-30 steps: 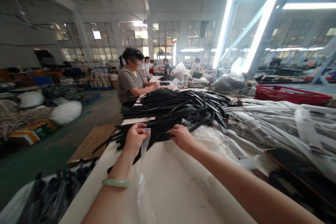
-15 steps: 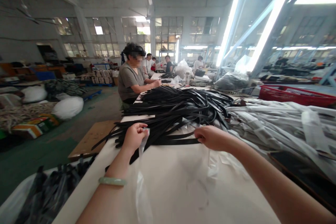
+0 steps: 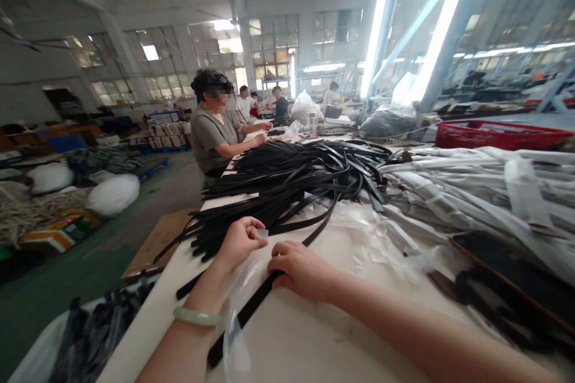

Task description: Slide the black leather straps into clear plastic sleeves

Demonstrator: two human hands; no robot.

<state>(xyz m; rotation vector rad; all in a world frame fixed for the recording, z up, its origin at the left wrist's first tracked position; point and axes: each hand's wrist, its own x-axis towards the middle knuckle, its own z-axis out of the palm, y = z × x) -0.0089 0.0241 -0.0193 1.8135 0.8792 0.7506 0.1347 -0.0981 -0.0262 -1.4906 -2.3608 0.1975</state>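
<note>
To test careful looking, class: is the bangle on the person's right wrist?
No, the pale green bangle is on the left wrist, behind the left hand; the right wrist is bare.

Black strap (image 3: 251,306): long, narrow, flat, dull finish. Lies diagonally, lower end nearest the camera, upper end running up into a heap of black straps (image 3: 287,187). Right hand (image 3: 300,269) resting on it, fingers curled over.

Clear plastic sleeve (image 3: 234,330): thin, limp, creased. Pinched at top by left hand (image 3: 240,243), falling across strap.
</note>
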